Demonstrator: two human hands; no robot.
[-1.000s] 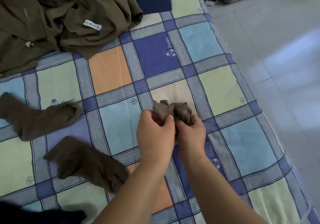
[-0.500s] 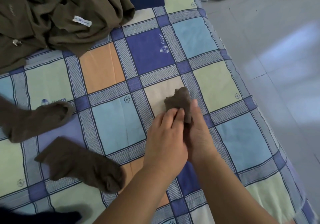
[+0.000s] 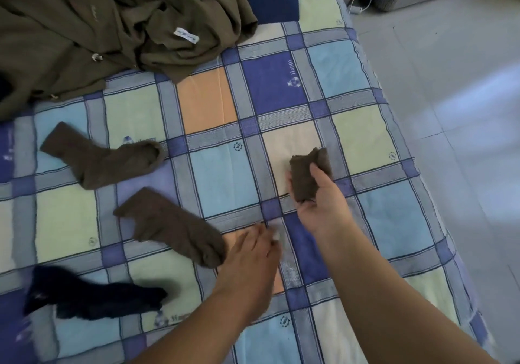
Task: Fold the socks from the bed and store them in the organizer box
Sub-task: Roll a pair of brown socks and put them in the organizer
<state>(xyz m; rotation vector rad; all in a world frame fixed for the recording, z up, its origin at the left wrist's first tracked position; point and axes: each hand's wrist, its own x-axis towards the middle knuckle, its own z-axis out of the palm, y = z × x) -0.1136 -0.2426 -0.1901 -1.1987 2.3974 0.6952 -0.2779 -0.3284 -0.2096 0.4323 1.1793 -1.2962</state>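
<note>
Right hand (image 3: 323,203) grips folded sock (image 3: 308,173) above the bed (image 3: 363,138), left hand (image 3: 253,254) blurred, fingers loosely extended, empty, beside loose brown sock (image 3: 171,225).

Left hand (image 3: 253,254) motion-blurred, olive garment (image 3: 112,26) cut off – top edge

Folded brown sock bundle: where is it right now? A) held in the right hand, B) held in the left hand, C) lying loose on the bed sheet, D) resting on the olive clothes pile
A: the folded brown sock bundle sits in the right hand, thumb over it, while the left hand is down near the sheet holding nothing.
</note>
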